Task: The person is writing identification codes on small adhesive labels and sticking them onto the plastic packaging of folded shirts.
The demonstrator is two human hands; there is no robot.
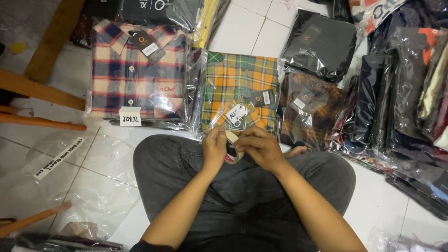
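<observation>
Both hands, left hand [214,148] and right hand [260,148], close their grip on a tape roll [232,143] over the lap, before the green-orange plaid shirt [238,88] on the floor, apparently freeing the tape end; peeling calls for a fingernail pinch.

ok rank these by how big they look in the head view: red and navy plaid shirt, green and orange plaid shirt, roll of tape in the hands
1. Bagged red and navy plaid shirt, largest.
2. Bagged green and orange plaid shirt, somewhat smaller, partly hidden by the hands.
3. Beige roll of tape, smallest, though nearest the camera, held in the left hand and right hand.
</observation>
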